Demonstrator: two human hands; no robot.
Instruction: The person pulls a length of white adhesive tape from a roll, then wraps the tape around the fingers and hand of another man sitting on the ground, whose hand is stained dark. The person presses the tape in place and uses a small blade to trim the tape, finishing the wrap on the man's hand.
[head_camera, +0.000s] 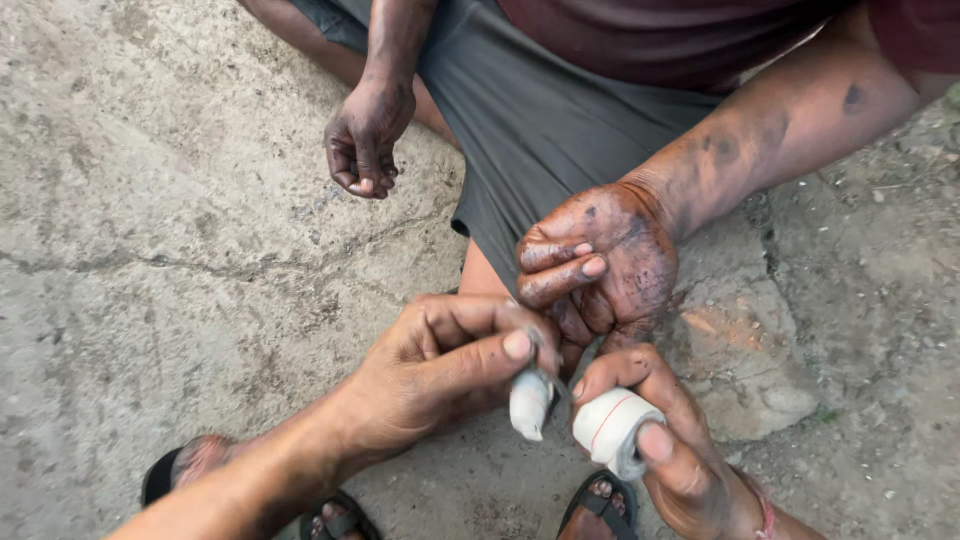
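the left hand (440, 365) pinches the wrapped finger (530, 403) of another person's greasy hand (600, 265), thumb and forefinger closed on the white, slightly rumpled bandage that covers its tip. just right of that wrapped finger, the right hand (670, 450) grips a roll of white tape (610, 428), a short smooth cylinder with a thin red line round it, thumb pressed on its flat end and fingers curled over the top. the roll sits just beside the wrapped finger; whether they touch cannot be told. the greasy hand above is smeared dark and reddish, its other fingers bent. the person's other hand (362, 140) hangs loosely curled, well up and left of the wrapped finger. below lies rough, cracked concrete ground (150, 250), and dark sandals (335, 520) show beneath.
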